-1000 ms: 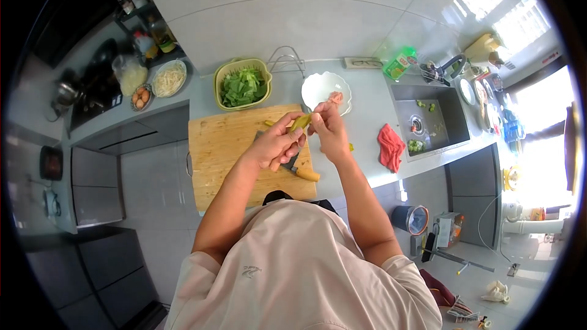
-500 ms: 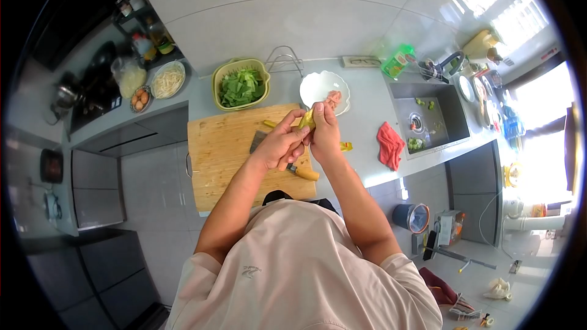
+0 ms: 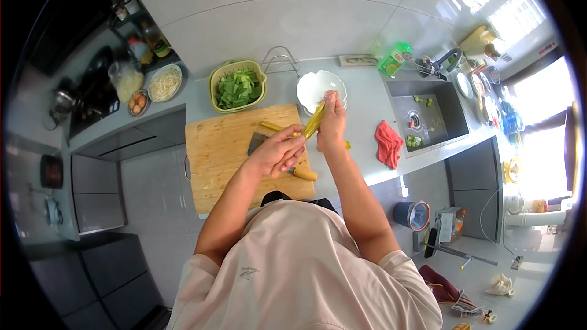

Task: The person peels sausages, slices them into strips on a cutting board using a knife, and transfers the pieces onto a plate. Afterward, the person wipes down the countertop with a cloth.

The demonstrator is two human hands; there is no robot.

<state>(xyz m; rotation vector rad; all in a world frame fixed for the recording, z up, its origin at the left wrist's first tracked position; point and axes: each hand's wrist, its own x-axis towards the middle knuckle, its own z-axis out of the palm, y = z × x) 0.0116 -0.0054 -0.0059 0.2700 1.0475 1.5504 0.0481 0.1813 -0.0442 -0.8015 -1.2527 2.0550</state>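
Grey kitchen counter carries a wooden cutting board, with a red cloth lying between the board and the sink. Condition of hands: the left hand has thumb and forefinger closed on the lower end of a long yellow-green piece, its other fingers loosely curled; the right hand grips the upper end, fingers drawn together. The piece slants between them, raised above the board's right edge, its far end close to the white bowl. Its exact kind cannot be determined. On the board lie a second yellow piece and a knife, partly hidden by the left hand. Handling assessment: a light, even pinch at both ends should serve best, since the piece looks soft and possibly slippery; keeping it over the board would catch drips, and both hands should stay clear of the blade beneath.
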